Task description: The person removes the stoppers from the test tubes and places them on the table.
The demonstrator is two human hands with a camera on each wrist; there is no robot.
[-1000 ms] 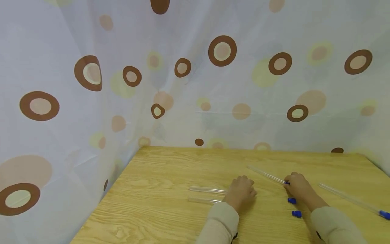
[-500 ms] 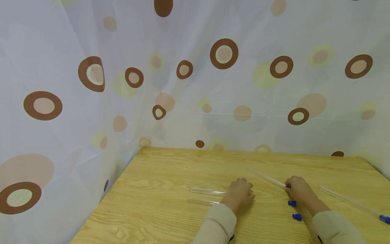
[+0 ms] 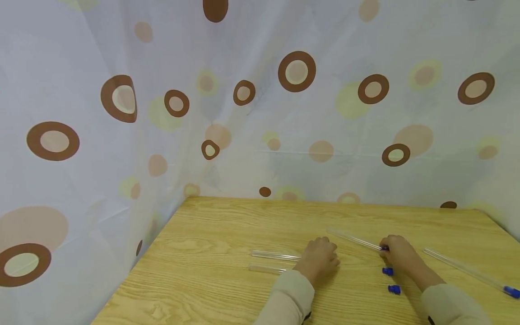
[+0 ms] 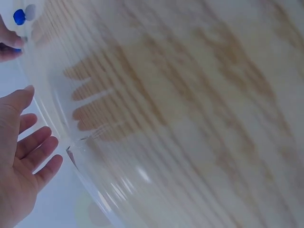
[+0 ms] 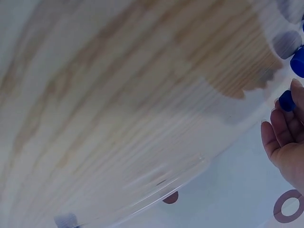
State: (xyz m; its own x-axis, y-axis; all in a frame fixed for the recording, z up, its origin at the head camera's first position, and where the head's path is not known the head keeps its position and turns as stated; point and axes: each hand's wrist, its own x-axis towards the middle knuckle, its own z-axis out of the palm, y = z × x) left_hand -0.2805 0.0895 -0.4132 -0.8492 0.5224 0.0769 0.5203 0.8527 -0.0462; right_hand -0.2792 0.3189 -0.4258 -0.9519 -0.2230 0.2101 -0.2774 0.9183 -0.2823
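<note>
My right hand (image 3: pixel 400 255) pinches a blue cap (image 5: pixel 287 101) between thumb and fingers, at the near end of a clear plastic tube (image 3: pixel 353 238). Whether that cap is seated on the tube I cannot tell. My left hand (image 3: pixel 318 258) is just above the table, its fingers loosely spread in the left wrist view and nothing in its palm. Beside it lie two more clear tubes, a farther tube (image 3: pixel 272 255) and a nearer tube (image 3: pixel 266 268), their right ends hidden behind the hand. Two loose blue caps, an upper cap (image 3: pixel 387 271) and a lower cap (image 3: pixel 394 289), lie by my right wrist.
On the right of the wooden table (image 3: pixel 195 280) lies a clear tube (image 3: pixel 463 268) with a blue cap (image 3: pixel 511 291) on its near end. A spotted curtain (image 3: pixel 260 117) hangs along the table's back and left sides.
Both hands keep nearly the same place. The far end of the tube at my right hand has dropped slightly toward me; the head view has shifted a little.
</note>
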